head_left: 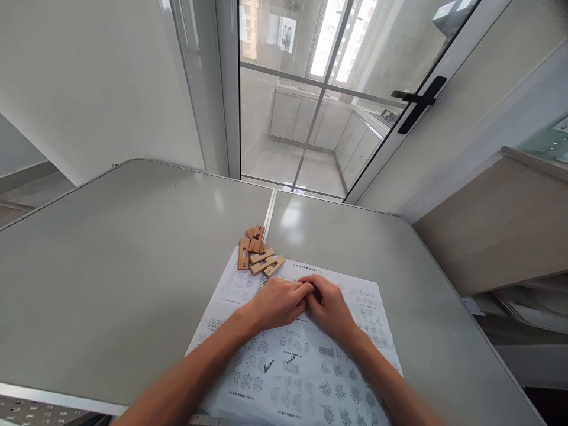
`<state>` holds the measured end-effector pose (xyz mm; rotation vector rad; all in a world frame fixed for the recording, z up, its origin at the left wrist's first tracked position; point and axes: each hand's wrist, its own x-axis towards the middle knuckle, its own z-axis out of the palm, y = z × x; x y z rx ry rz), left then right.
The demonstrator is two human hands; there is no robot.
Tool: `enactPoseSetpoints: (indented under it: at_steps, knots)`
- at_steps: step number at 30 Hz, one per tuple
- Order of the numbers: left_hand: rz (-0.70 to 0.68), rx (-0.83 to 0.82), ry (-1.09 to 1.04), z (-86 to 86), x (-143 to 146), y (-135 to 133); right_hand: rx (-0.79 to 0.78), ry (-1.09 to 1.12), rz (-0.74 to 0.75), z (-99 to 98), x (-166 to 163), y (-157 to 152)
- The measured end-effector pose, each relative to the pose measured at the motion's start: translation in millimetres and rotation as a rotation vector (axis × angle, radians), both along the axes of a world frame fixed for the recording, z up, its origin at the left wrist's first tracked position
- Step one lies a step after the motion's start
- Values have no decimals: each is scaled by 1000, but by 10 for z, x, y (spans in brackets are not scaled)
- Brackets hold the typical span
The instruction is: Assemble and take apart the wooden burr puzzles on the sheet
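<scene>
My left hand (280, 302) and my right hand (329, 305) meet over a printed sheet (306, 373), fingers curled in and touching each other. Whatever lies between the fingers, if anything, is hidden by them. Under my wrists the sheet carries rows of small line diagrams. Just beyond my left hand lies a loose pile of flat wooden pieces with slots. Some are reddish brown, such as the slotted piece marked 2 (240, 260); others are pale, like the notched piece (276, 267) at the pile's right. The pile overlaps the sheet's far left corner.
The grey table (110, 284) has a seam (270, 207) running away from me behind the pile. A glass door (306, 118) with a black handle (421, 105) stands past the far edge. To the right is a wooden cabinet (483, 219).
</scene>
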<state>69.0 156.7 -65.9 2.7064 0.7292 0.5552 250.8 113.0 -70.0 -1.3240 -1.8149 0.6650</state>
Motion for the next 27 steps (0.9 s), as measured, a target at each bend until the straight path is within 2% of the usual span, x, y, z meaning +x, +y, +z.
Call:
enactPoseSetpoints:
  at_steps: [27]
  knots:
    - [5,41,-54,7,8,-10,-27,14,-2,31,-18,-13]
